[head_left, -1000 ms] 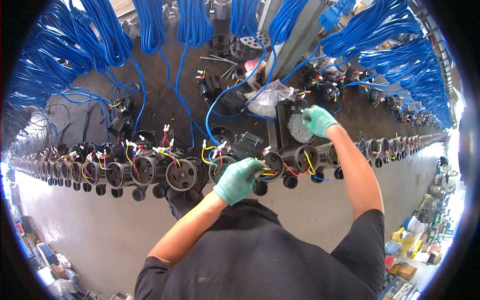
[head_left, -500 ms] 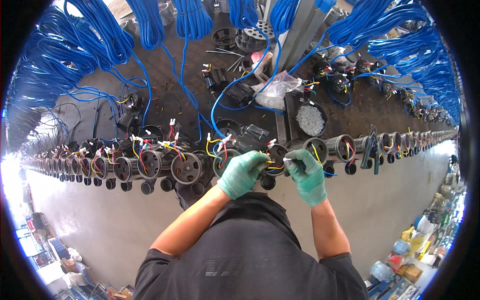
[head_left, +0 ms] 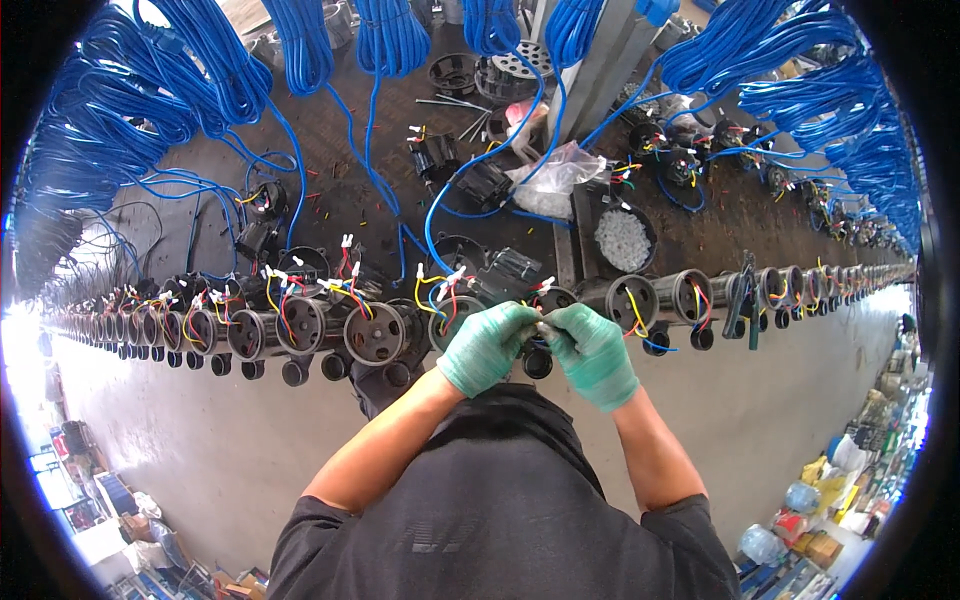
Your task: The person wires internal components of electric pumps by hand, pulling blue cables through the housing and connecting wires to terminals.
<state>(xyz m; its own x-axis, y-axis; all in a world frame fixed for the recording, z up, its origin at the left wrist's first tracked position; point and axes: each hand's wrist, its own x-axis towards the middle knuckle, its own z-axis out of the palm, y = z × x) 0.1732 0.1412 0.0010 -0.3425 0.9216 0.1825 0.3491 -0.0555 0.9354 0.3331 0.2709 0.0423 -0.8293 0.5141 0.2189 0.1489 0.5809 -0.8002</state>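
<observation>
My left hand (head_left: 488,348), in a green glove, pinches the ends of yellow wires; the fingers cover most of them. Pressed close against it, my right hand (head_left: 592,355), gloved the same way, has its fingertips closed around a small white wire cap that is mostly hidden now. Both hands are in front of a black round housing partly covered by them. Just behind sits a black motor part (head_left: 514,272). To the left, an open black housing (head_left: 374,334) has coloured wires with white caps; to the right, another housing (head_left: 632,305) shows yellow and red wires.
A black bowl of white caps (head_left: 622,240) stands behind my right hand, near a clear plastic bag (head_left: 560,178). Pliers (head_left: 738,297) hang on the row of housings. Coiled blue cables (head_left: 390,40) hang above the dark bench, beside a metal post (head_left: 600,80).
My right hand has moved left with the small white cap, and its fingertips now meet those of my left hand. The left hand has stayed nearly in place.
</observation>
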